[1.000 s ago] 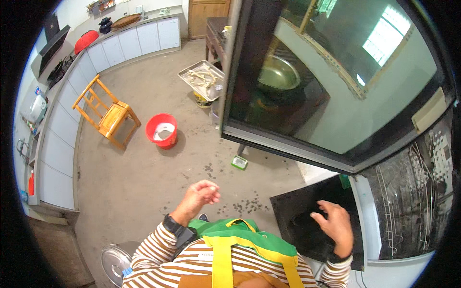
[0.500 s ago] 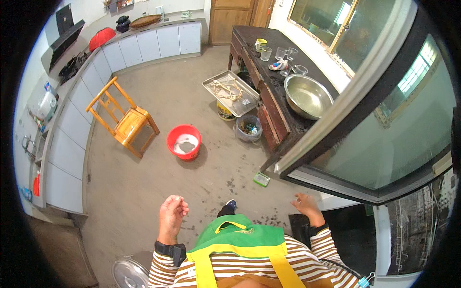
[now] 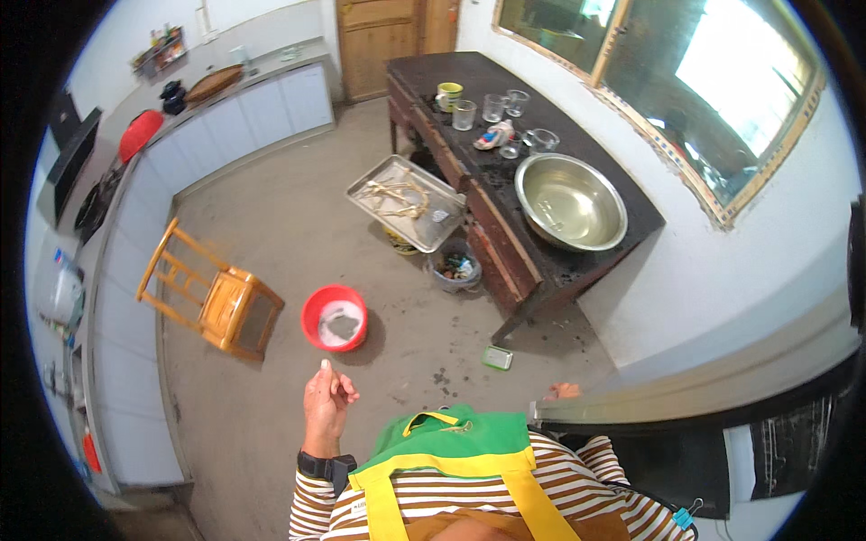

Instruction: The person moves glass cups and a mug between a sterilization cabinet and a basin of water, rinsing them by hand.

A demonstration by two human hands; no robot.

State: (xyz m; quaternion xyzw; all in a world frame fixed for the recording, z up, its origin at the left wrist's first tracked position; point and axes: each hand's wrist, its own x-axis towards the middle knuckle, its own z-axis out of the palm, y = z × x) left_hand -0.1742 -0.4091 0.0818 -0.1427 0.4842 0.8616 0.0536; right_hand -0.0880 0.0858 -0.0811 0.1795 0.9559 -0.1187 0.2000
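Pale grey framing edges the panel (image 3: 686,397), which I see almost from its side as it stretches from in front of my right forearm to the right rim of my view. My right hand (image 3: 566,390) shows only a little above the panel's near end; the rest of it is hidden there, so I cannot tell how wide its fingers are, or whether they touch the panel or hold something. My left hand (image 3: 327,401) is raised in front of the green-and-yellow apron (image 3: 460,442), well apart from the panel; its fingers are loosely half curled with the thumb upward, and I see nothing in them. Just beyond it, the red bucket (image 3: 332,296), with white suds (image 3: 339,306) inside, stands on the grey floor (image 3: 244,424). Farther right, a steel basin (image 3: 571,162) rests on the dark wooden table (image 3: 478,72). I judge that the step in hand is the handling of this panel at its near end, by the right hand alone. In my opinion, the next move calls for care on that side: the right fingers should be clear of the edge, or set flat on the frame, before any force is given.
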